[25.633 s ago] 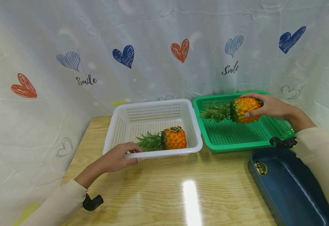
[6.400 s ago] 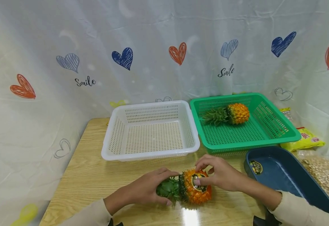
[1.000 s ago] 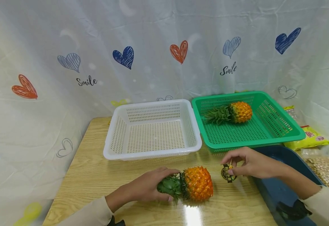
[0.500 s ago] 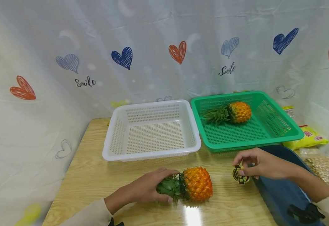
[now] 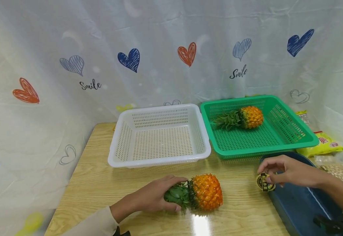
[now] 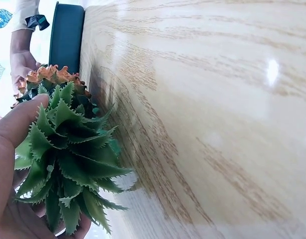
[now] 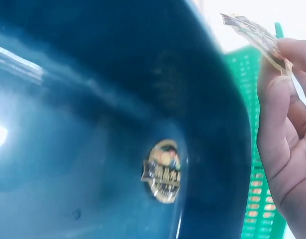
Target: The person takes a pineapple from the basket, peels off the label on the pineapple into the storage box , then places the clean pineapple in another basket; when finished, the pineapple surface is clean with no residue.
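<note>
A small orange pineapple (image 5: 206, 192) lies on its side on the table, its crown to the left. My left hand (image 5: 152, 194) holds it by the green crown (image 6: 68, 154), thumb and fingers curled round the leaves. No label shows on its visible skin. Between right thumb and fingers, a black-and-gold sticker (image 5: 264, 183) is pinched; in the right wrist view this sticker (image 7: 257, 40) is held edge-on. The right hand (image 5: 290, 172) hovers at the rim of a dark blue basin (image 5: 295, 205). Inside that basin, another sticker (image 7: 164, 172) clings to the wall.
A white basket (image 5: 159, 162) with nothing in it stands behind the left hand. Beside it, a green basket (image 5: 265, 149) holds a second pineapple (image 5: 251, 117) lying on its side. A yellow packet (image 5: 321, 144) and a bag of grain-like bits (image 5: 340, 172) lie at the right.
The pineapple went from the white basket to the table, and another was set down in the green basket. The sticker came off the pineapple; my right hand carried it right to the basin.
</note>
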Action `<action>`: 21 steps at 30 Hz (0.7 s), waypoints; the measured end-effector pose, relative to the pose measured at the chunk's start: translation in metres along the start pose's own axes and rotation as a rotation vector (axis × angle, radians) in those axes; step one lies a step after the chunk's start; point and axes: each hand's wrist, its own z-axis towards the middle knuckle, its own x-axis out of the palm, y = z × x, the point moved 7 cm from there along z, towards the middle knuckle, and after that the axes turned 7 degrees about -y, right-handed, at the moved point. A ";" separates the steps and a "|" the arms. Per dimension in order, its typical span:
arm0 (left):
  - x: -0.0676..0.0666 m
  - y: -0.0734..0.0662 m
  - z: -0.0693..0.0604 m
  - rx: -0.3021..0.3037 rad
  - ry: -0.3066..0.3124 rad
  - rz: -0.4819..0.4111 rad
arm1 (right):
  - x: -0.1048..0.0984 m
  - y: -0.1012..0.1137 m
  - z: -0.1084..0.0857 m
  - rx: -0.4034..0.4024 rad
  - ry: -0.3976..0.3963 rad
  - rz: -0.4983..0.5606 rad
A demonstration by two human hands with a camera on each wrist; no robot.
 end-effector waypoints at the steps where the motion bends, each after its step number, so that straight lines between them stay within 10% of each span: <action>1: 0.000 0.000 0.000 0.001 -0.001 0.000 | -0.002 -0.001 -0.001 0.006 0.000 0.004; 21: 0.000 0.000 0.001 0.007 -0.006 -0.001 | -0.037 -0.038 -0.035 0.188 -0.035 0.031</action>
